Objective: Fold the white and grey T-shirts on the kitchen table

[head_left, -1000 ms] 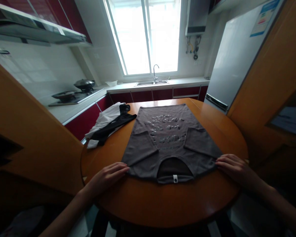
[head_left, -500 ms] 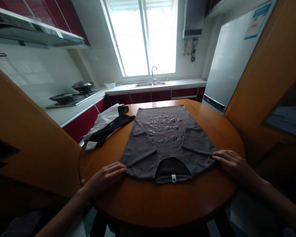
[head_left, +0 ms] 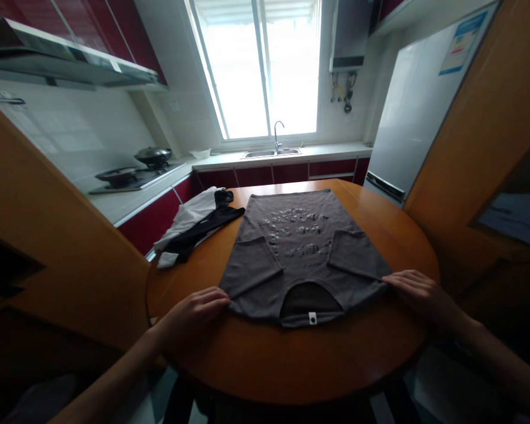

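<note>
A dark grey T-shirt [head_left: 300, 235] lies flat on the round wooden table [head_left: 291, 371], its neckline and white tag nearest me. Both sleeves are folded inward over the front, beside a shiny printed pattern. My left hand [head_left: 203, 307] pinches the shirt's left shoulder corner between closed fingers. At the opposite shoulder corner, my right hand [head_left: 413, 287] holds the fabric the same way, fingers together. The cloth between the two hands rests on the tabletop.
A heap of white and black clothing [head_left: 194, 224] lies at the table's back left. Beyond are a stove with pans [head_left: 152, 156], a sink [head_left: 271, 153] and a fridge [head_left: 419, 112] at the right.
The whole view has shifted slightly, so things appear a little further right and lower. Both hands keep their hold on the shirt corners, and the shirt lies as before.
</note>
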`<state>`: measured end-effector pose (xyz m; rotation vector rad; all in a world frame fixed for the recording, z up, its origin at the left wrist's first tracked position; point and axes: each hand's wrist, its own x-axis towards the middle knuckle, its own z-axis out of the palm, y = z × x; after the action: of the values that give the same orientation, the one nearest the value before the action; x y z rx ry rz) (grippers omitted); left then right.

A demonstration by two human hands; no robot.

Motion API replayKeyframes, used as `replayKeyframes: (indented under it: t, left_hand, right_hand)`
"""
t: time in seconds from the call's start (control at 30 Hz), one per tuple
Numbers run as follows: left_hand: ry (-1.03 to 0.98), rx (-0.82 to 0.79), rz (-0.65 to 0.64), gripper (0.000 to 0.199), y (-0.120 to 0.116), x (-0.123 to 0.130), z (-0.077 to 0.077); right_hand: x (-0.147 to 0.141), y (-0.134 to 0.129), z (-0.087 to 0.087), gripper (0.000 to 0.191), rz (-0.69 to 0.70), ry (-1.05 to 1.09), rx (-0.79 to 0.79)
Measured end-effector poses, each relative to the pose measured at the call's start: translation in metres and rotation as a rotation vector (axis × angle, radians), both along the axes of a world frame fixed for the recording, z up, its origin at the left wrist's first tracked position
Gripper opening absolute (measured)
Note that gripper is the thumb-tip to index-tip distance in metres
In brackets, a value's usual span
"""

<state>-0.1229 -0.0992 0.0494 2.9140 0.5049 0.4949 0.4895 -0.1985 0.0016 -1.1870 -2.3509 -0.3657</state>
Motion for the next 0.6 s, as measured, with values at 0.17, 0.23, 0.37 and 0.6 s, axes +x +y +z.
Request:
replayKeyframes:
  t: [0.17,0.23,0.37,0.6]
  left_hand:
    - [-0.035,0.006,-0.006,0.028,-0.003,0.000,0.000]
    - [-0.039,-0.001,-0.009,0.028,-0.004,-0.002,-0.001]
    - [-0.049,-0.027,0.004,0.028,-0.012,-0.005,-0.001]
    - [-0.042,-0.140,0.040,0.030,-0.049,-0.010,0.012]
  right_hand:
    - [0.006,-0.004,-0.001,0.038,0.032,-0.017,-0.002]
    - [0.009,-0.008,-0.001,0.038,0.032,-0.029,-0.016]
    - [0.014,-0.021,0.000,0.041,0.049,-0.037,-0.064]
    - [0.028,-0.057,0.016,0.051,0.057,-0.065,-0.166]
